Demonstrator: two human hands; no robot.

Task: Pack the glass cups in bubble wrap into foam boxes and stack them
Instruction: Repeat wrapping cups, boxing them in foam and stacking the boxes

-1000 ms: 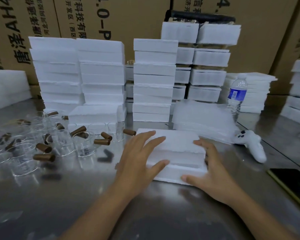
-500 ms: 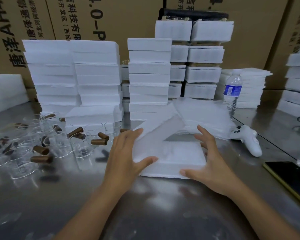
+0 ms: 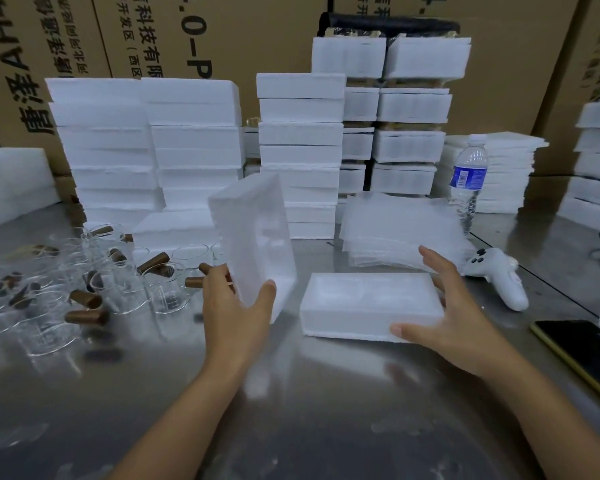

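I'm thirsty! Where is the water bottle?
In the head view, the water bottle stands back right on the steel table, beside the bubble wrap pile, behind the white controller.

The base (image 3: 371,306) lies on the table (image 3: 291,410), lid (image 3: 253,240) upright at its left, cups (image 3: 84,282) farther left, bubble wrap (image 3: 395,230) behind, stacks (image 3: 298,150) at the back.

Glass cups (image 3: 167,294) blurred; right edge cuts phone (image 3: 582,353).
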